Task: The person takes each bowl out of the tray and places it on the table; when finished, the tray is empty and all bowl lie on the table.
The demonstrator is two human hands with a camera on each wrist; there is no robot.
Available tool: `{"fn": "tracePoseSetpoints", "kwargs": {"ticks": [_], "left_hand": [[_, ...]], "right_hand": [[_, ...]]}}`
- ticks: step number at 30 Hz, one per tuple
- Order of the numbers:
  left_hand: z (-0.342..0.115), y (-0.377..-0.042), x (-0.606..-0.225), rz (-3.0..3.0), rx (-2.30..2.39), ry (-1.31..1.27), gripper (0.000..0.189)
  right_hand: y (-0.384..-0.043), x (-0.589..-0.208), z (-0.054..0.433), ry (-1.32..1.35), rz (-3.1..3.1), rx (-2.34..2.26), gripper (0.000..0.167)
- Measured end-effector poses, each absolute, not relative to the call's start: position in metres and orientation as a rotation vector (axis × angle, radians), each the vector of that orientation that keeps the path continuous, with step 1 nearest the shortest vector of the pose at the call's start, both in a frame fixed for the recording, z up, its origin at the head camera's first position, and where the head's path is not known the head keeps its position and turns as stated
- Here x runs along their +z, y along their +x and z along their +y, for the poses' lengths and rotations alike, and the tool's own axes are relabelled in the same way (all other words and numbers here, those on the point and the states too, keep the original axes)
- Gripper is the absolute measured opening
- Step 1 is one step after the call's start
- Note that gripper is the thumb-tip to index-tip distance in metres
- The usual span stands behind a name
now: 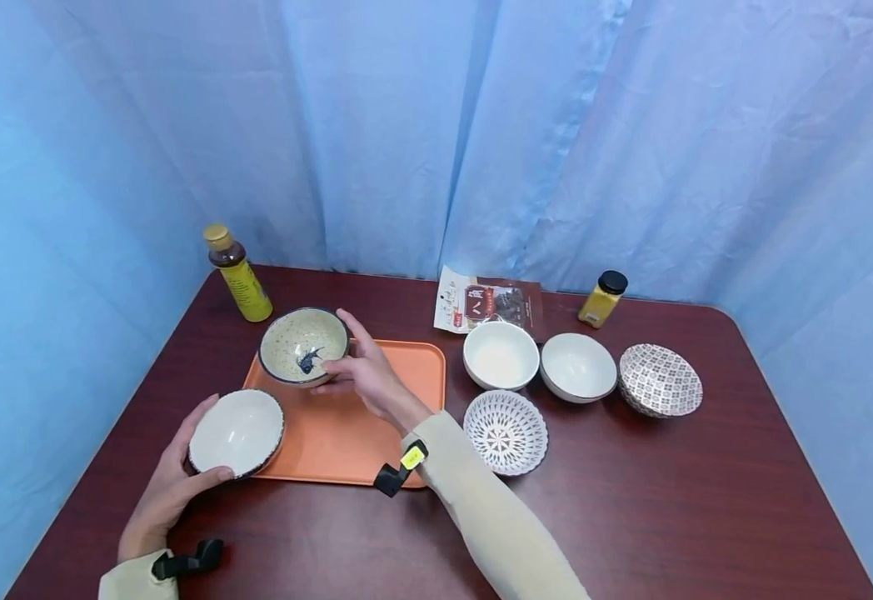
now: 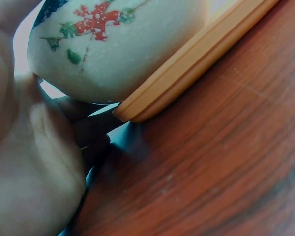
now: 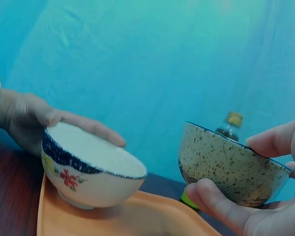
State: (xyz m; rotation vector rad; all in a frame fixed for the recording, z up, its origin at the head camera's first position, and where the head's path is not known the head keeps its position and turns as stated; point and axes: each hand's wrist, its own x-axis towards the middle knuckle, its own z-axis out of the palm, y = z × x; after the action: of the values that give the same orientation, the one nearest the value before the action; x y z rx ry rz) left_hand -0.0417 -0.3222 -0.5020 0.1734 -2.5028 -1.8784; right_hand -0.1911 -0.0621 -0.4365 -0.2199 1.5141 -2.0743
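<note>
1. Orange tray: long axis runs left to right.
2. Speckled bowl: raised above tray's far-left corner; round, mouth facing up, dark-blue motif inside.
3. Right hand: thumb and fingers pinch that bowl's right side.
4. White floral-sided bowl: at tray's near-left corner, mouth up.
5. Left hand: thumb and fingers curved round its left side.
6. Yellow-labelled bottle: upright, just beyond tray's far-left corner.

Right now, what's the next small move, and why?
Probably lower the speckled beige ceramic bowl onto the orange rectangular tray: the right hand holds it raised by the tray's far-left corner, and bare tray surface lies nearby.
</note>
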Motion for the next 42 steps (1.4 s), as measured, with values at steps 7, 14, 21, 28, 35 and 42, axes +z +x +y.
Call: {"fn": "tracePoseSetpoints", "kwargs": {"ticks": [7,14,21,28,35,42], "left_hand": [[-0.323,-0.042,-0.502,-2.486,-1.878,0.151,0.097],[-0.322,-0.043,-0.502,-2.487,-1.862,0.140,0.098],[-0.321,-0.044,-0.502,-2.515,-1.861,0.176,0.098],[-0.322,-0.045,-0.501,-2.520,-1.866,0.193,0.098],[-0.323,-0.044,-0.501,-2.530,-1.873,0.205,0.097],[-0.322,-0.042,-0.502,-2.535,-1.865,0.217,0.096]], "right_hand": [[-0.181,-0.422,-0.037,-0.251,1.485,-2.074,0.084],[-0.175,-0.414,-0.011,-0.263,1.501,-2.079,0.084],[-0.170,-0.412,0.018,-0.256,1.473,-2.122,0.085],[-0.162,-0.412,0.052,-0.258,1.491,-2.170,0.086],[-0.155,-0.408,0.086,-0.236,1.541,-2.210,0.085],[-0.147,-0.406,0.124,-0.204,1.565,-2.248,0.083]]}}
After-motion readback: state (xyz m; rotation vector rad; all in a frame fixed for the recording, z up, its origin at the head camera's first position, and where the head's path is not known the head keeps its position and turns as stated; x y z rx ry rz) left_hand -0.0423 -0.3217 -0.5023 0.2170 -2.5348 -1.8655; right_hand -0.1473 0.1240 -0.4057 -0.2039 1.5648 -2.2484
